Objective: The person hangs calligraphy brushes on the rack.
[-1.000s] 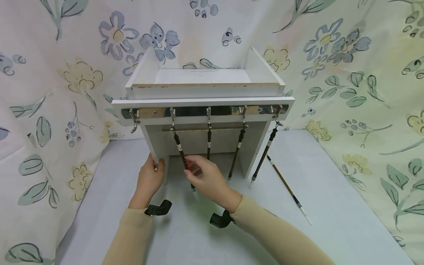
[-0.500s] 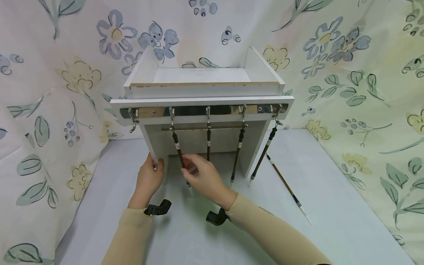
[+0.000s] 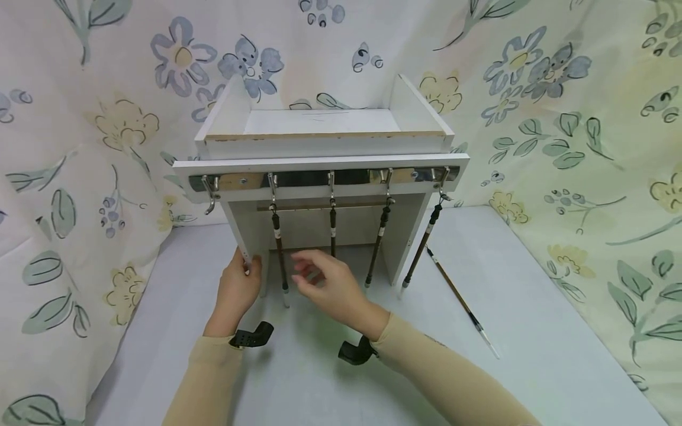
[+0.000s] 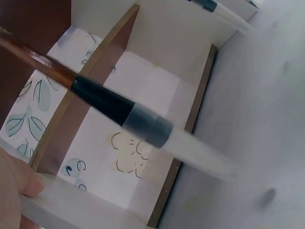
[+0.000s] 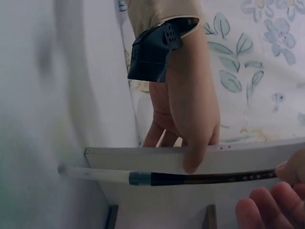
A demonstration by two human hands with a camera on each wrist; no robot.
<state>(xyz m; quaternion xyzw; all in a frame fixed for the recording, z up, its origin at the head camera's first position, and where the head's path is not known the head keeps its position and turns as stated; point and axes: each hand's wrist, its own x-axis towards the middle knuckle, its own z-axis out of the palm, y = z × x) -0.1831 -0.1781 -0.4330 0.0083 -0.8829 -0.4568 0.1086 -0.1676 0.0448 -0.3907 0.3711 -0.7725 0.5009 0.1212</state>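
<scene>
A white wooden rack (image 3: 319, 161) has a metal strip of hooks along its front. My left hand (image 3: 238, 291) grips the rack's left side panel (image 3: 238, 228), with the thumb (image 4: 32, 183) on the panel edge in the left wrist view. Just right of it, a paintbrush (image 3: 279, 248) with a white tip hangs from the second hook from the left. My right hand (image 3: 333, 288) is beside this brush, fingers loosely bent and holding nothing; a narrow gap shows between them in the head view. In the right wrist view the fingertips overlap the brush's upper end.
More brushes hang to the right: a middle brush (image 3: 333, 228), another brush (image 3: 377, 245) and a far-right brush (image 3: 422, 248). The leftmost hook (image 3: 211, 195) is bare. One loose brush (image 3: 460, 299) lies on the white table (image 3: 538, 296). Floral cloth (image 3: 613, 195) surrounds it.
The right fingers have let go of the second-hook brush. It has swung left and now hangs nearly straight down. The left hand stays on the panel.
</scene>
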